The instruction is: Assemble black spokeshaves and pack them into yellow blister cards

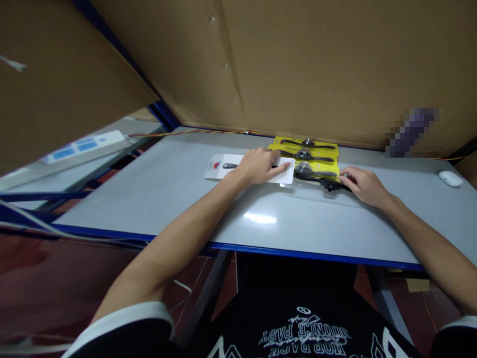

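My left hand (260,165) is closed over a white cardboard package (216,168), thumb lying across its printed right end. Part of a dark handle shows on the card's left half; my hand hides the middle. My right hand (367,186) has its fingers closed at the right end of a black spokeshave-like tool (330,184), which seems to lie in clear plastic. Just behind it are several similar black tools on yellow cards, one at the back (307,143), another in front of that (307,156), overlapping in a stack.
The grey tabletop (179,199) has a blue front edge. A white computer mouse (450,178) sits at the far right. Cardboard walls (316,64) stand behind. A white power strip (87,145) lies on a surface to the left, and a thin cable runs along the back.
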Tool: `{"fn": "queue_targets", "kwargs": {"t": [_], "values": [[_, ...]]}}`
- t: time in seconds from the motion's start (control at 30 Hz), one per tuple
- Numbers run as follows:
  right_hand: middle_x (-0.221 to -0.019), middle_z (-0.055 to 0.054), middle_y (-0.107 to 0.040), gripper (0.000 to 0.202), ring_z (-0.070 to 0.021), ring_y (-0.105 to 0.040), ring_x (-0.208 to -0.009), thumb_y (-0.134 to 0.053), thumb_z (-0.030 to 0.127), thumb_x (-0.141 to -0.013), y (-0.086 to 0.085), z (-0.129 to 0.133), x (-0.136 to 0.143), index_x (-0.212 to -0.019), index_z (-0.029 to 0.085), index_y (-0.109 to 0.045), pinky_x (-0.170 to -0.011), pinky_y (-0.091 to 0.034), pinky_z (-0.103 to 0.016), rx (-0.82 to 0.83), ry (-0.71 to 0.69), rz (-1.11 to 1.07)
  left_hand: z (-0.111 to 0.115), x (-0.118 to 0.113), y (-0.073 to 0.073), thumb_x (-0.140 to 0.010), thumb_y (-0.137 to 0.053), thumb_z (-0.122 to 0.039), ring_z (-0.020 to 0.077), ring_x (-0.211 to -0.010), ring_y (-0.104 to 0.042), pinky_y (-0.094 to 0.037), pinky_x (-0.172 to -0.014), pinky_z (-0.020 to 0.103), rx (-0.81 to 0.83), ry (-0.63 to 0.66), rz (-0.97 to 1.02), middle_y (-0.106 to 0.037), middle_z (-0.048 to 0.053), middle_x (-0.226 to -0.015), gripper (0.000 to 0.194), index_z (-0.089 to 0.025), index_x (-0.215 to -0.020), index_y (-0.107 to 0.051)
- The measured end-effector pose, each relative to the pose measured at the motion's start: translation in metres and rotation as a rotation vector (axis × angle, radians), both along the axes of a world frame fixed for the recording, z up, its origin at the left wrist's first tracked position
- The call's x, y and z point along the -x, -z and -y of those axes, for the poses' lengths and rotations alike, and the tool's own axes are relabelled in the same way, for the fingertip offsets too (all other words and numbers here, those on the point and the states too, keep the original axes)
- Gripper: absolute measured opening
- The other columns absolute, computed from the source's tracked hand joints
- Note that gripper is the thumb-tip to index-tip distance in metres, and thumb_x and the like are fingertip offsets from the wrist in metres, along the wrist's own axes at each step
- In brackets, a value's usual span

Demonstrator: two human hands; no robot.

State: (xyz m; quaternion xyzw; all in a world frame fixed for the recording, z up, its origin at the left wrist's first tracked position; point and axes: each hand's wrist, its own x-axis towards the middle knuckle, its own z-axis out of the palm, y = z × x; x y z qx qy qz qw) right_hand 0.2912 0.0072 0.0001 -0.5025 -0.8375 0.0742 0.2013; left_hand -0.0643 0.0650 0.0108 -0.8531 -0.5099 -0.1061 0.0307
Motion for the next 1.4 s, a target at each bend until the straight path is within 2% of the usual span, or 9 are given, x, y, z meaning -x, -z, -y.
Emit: {"fn": "queue_targets", "kwargs": {"t": [0.07, 0.13, 0.3, 0.47, 0.7, 0.93, 1.13, 1.27, 1.4], "values": [[-0.077, -0.004, -0.069, 0.032, -0.0221, -0.056, -0.067, -0.054, 0.051, -0.101, 0.001, -0.001, 0.000, -0.099, 0.023, -0.070, -0.069, -0.039, -0.034, 0.024, 0.033, 0.001, 0.000, 0.001, -0.001, -0.098, -0.032, -0.073, 0.0275, -0.068, -0.061, -0.035, -0.061, 0.036, -0.010, 0.005, 0.000, -0.071, 0.013, -0.080, 0.066, -0.020, -0.094, -0.072], [-0.073, -0.003, -0.067, 0.033, -0.0212, -0.055, -0.066, -0.053, 0.051, -0.102, 0.001, -0.001, 0.001, -0.097, 0.023, -0.070, -0.068, -0.038, -0.033, 0.037, 0.055, -0.008, 0.000, 0.002, -0.002, -0.097, -0.033, -0.074, 0.0280, -0.068, -0.061, -0.035, -0.061, 0.036, -0.018, 0.007, 0.002, -0.070, 0.013, -0.077, 0.066, -0.020, -0.092, -0.072], [-0.087, -0.008, -0.075, 0.037, -0.0241, -0.061, -0.076, -0.043, 0.046, -0.106, 0.000, 0.001, 0.006, -0.093, 0.023, -0.068, -0.073, -0.039, -0.034, 0.015, 0.050, -0.006, 0.001, 0.005, -0.004, -0.096, -0.035, -0.073, 0.0267, -0.066, -0.060, -0.037, -0.064, 0.036, 0.018, 0.044, 0.011, -0.065, 0.010, -0.069, 0.064, -0.022, -0.085, -0.071], [-0.087, -0.010, -0.075, 0.038, -0.0256, -0.062, -0.075, -0.039, 0.045, -0.106, 0.000, 0.002, 0.008, -0.090, 0.023, -0.066, -0.072, -0.038, -0.035, -0.019, 0.066, 0.055, 0.001, 0.007, -0.006, -0.098, -0.033, -0.071, 0.0254, -0.062, -0.056, -0.036, -0.064, 0.036, 0.077, 0.134, 0.006, -0.061, 0.008, -0.063, 0.063, -0.021, -0.084, -0.069], [-0.080, -0.008, -0.073, 0.040, -0.0248, -0.060, -0.071, -0.039, 0.044, -0.107, 0.000, 0.002, 0.008, -0.084, 0.024, -0.064, -0.067, -0.035, -0.035, -0.032, 0.100, 0.090, 0.003, 0.008, -0.010, -0.099, -0.036, -0.073, 0.0253, -0.063, -0.057, -0.036, -0.063, 0.034, 0.087, 0.074, -0.022, -0.059, 0.007, -0.061, 0.064, -0.021, -0.080, -0.070], [-0.086, -0.010, -0.076, 0.040, -0.0261, -0.064, -0.074, -0.038, 0.043, -0.108, -0.001, 0.004, 0.010, -0.087, 0.024, -0.067, -0.067, -0.034, -0.035, -0.053, 0.113, 0.131, 0.002, 0.010, -0.009, -0.100, -0.038, -0.071, 0.0265, -0.066, -0.060, -0.045, -0.070, 0.037, 0.152, 0.063, -0.048, -0.063, 0.009, -0.064, 0.064, -0.021, -0.082, -0.074], [-0.090, -0.011, -0.078, 0.041, -0.0274, -0.066, -0.078, -0.038, 0.043, -0.108, 0.000, 0.005, 0.010, -0.092, 0.023, -0.069, -0.069, -0.036, -0.036, -0.053, 0.114, 0.127, 0.002, 0.011, -0.007, -0.100, -0.037, -0.072, 0.0235, -0.060, -0.054, -0.041, -0.066, 0.036, 0.119, 0.102, -0.017, -0.057, 0.006, -0.058, 0.065, -0.022, -0.076, -0.070], [-0.094, -0.011, -0.079, 0.039, -0.0271, -0.067, -0.080, -0.039, 0.043, -0.108, -0.002, 0.008, 0.009, -0.095, 0.023, -0.071, -0.071, -0.039, -0.036, -0.096, 0.097, 0.111, 0.006, 0.006, -0.006, -0.101, -0.036, -0.075, 0.0256, -0.064, -0.058, -0.040, -0.066, 0.036, 0.113, 0.136, -0.001, -0.061, 0.008, -0.063, 0.066, -0.022, -0.080, -0.071], [-0.097, -0.011, -0.079, 0.040, -0.0270, -0.069, -0.084, -0.040, 0.044, -0.109, -0.004, 0.014, 0.012, -0.098, 0.024, -0.072, -0.075, -0.043, -0.037, -0.134, 0.074, 0.099, 0.013, -0.005, -0.002, -0.102, -0.038, -0.075, 0.0292, -0.072, -0.064, -0.040, -0.068, 0.036, 0.077, 0.100, -0.027, -0.067, 0.011, -0.072, 0.066, -0.020, -0.096, -0.073]]}}
